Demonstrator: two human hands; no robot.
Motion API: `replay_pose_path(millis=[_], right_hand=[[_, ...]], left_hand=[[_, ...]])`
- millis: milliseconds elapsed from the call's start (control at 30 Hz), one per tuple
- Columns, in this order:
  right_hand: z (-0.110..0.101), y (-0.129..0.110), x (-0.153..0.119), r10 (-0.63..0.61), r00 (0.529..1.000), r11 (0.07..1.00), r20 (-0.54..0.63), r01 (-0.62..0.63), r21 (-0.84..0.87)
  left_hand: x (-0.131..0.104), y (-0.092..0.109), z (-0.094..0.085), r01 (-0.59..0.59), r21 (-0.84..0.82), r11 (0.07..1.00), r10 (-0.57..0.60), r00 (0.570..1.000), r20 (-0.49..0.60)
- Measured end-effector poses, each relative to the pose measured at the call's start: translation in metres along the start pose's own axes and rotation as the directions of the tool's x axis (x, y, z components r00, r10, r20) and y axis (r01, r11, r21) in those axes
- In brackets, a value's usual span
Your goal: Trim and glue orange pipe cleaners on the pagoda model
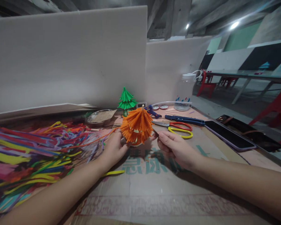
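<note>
An orange tree-shaped craft (137,126), layered from pipe-cleaner-like strips around a pale stick, is in the middle of the head view. My left hand (114,145) grips its lower left side, the fingertips partly hidden behind it. A long orange strip (96,139) trails left from near that hand. Just right of the craft, my right hand (172,143) pinches a thin dark stick-like piece (155,133), whose exact kind I cannot make out. A similar green tree (125,101) stands behind. Scissors (178,127) with red and yellow handles lie beyond my right hand.
Colourful fuzzy strips (32,156) cover the left side of the table. Behind are a foil-like dish (100,117), a blue glue gun (153,112) and a clear bottle (186,92). A blue cutter (184,119) and a phone (229,134) lie at right. Printed cardboard (154,190) is underneath.
</note>
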State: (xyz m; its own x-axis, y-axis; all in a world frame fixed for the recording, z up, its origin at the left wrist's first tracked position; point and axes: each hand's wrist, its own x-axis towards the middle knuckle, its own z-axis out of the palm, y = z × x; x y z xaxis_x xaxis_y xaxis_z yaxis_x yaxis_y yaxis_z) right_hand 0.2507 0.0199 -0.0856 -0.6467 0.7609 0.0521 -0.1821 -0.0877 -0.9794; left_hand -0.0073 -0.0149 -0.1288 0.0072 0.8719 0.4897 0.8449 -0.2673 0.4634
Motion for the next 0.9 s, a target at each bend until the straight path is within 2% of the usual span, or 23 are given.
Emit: replay_pose_path(millis=[567,900], right_hand=[[-0.0021,0.0059,0.0029,-0.031,0.999,0.999,-0.018,0.030,-0.033],[-0.0004,-0.0002,0.0006,-0.007,1.000,1.000,-0.013,0.006,-0.019]], left_hand=[[0.0006,0.0001,0.0002,-0.009,0.002,1.000,0.009,1.000,0.000],[0.0002,0.0029,-0.0019,0.017,-0.003,1.000,-0.017,1.000,0.017]])
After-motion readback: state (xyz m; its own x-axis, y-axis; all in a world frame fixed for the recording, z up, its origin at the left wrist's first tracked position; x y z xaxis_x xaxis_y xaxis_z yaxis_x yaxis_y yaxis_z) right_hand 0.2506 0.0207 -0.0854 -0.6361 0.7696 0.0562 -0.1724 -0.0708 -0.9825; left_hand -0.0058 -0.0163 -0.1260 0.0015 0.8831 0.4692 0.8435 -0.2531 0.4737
